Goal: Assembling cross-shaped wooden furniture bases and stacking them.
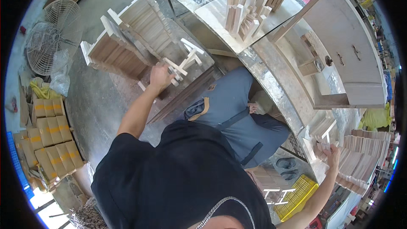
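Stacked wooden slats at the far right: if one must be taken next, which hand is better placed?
Likely the right hand: in the picture it lies close beside the stacked wooden slats. The left hand is far across the scene, at the pale wooden pieces.

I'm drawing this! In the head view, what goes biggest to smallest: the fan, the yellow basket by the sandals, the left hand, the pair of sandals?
1. Fan
2. Yellow basket
3. Left hand and pair of sandals: too alike to rank.

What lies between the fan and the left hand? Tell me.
In the head view, stacked wooden strips lie between the fan and left hand.
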Demonstrator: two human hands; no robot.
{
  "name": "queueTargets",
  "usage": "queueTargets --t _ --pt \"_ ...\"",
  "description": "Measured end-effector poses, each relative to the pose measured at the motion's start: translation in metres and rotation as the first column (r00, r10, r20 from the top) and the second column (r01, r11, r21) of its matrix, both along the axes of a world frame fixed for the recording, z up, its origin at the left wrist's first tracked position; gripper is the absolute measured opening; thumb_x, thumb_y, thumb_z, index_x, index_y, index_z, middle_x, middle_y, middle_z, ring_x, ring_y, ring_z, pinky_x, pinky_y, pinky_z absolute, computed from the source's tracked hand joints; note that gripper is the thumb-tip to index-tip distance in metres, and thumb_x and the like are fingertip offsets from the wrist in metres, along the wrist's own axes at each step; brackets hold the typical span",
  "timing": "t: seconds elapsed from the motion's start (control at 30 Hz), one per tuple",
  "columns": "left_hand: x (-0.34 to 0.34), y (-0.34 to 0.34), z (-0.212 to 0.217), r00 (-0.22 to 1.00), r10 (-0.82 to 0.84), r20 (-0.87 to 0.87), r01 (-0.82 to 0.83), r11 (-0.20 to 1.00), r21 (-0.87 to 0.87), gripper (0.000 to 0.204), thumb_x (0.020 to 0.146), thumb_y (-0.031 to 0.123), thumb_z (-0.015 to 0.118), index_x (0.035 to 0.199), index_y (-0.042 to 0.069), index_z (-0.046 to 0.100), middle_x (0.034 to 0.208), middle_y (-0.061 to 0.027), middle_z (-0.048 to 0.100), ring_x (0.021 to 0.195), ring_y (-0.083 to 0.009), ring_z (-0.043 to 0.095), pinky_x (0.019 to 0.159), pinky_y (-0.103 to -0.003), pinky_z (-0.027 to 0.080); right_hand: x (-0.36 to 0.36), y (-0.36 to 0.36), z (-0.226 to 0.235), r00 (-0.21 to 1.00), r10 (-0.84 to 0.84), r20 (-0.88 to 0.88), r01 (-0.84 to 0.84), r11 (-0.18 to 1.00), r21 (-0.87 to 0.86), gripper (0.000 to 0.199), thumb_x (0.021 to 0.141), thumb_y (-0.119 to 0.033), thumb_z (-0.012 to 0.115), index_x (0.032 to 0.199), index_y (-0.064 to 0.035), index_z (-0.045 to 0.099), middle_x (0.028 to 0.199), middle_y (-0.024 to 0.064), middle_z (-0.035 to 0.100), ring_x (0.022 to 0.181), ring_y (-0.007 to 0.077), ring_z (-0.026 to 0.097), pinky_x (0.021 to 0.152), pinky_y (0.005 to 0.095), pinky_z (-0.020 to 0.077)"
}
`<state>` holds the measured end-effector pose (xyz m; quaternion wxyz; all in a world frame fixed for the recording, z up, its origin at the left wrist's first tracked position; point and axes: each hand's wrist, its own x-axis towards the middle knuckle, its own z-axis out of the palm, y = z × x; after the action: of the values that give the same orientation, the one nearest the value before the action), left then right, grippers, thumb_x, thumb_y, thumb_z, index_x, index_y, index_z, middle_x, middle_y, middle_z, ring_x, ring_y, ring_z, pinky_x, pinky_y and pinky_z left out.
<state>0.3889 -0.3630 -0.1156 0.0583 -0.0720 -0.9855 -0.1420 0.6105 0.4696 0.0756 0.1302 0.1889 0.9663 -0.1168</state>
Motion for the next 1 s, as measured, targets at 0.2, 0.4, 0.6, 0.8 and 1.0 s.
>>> queueTargets --t 0.2,0.4,0.6,0.8,1.0 --pt "0.045 -0.036 0.038 0.942 0.172 0.289 -0.071 0.942 -0.328 0.038 0.077 0.038 0.082 0.092 0.004 0.073 0.094 -0.0192 0.070 0.096 -0.0365 0.066 0.089 -0.046 0.051 0.042 -0.014 0.018 0.938 -0.164 -0.306 0.219 0.963 0.156 0.022 0.086 -0.016 0.075 0.101 -0.0001 0.072 0.080 0.0098 0.058 0.079 0.0224 0.059 0.072 0.0391 0.0473" --pt "0.064 -0.070 -0.031 0.966 0.033 0.257 -0.009 0.995 -0.096 0.023 0.086 0.029 0.073 0.088 0.006 0.068 0.091 -0.0192 0.071 0.093 -0.0394 0.067 0.082 -0.050 0.052 0.053 -0.164 0.019 0.731 -0.122 -0.672 0.240 0.967 0.085 0.024 0.086 -0.013 0.081 0.109 -0.0093 0.076 0.117 0.0086 0.059 0.104 0.0223 0.061 0.094 0.0427 0.0534" --pt "0.072 -0.066 0.028 0.970 0.153 0.187 -0.235 0.775 0.586 0.019 0.094 0.010 0.062 0.109 0.001 0.069 0.097 -0.0179 0.070 0.088 -0.0386 0.067 0.086 -0.050 0.053 -0.040 -0.320 -0.002 0.789 -0.171 -0.590 -0.062 0.933 -0.354 0.024 0.080 -0.007 0.083 0.095 0.0012 0.066 0.118 0.0152 0.063 0.095 0.0264 0.065 0.084 0.0403 0.0536" --pt "0.096 0.091 0.182 0.824 -0.481 -0.301 0.564 0.747 0.351 0.019 0.091 0.005 0.068 0.109 -0.001 0.068 0.109 -0.0175 0.069 0.104 -0.0350 0.066 0.090 -0.043 0.052 -0.096 -0.378 -0.032 0.887 -0.051 -0.459 -0.248 0.787 -0.565 0.022 0.092 -0.017 0.073 0.098 0.0029 0.067 0.084 0.0170 0.062 0.077 0.0298 0.061 0.081 0.0451 0.0497" --pt "0.056 0.194 0.171 0.634 -0.773 -0.019 0.562 0.444 0.698 0.023 0.091 0.013 0.074 0.110 0.000 0.070 0.093 -0.0155 0.068 0.081 -0.0289 0.066 0.074 -0.037 0.052 -0.067 -0.401 -0.038 0.903 -0.113 -0.414 -0.298 0.528 -0.795 0.023 0.098 -0.016 0.066 0.114 0.0007 0.069 0.077 0.0072 0.065 0.071 0.0151 0.061 0.079 0.0354 0.0531"
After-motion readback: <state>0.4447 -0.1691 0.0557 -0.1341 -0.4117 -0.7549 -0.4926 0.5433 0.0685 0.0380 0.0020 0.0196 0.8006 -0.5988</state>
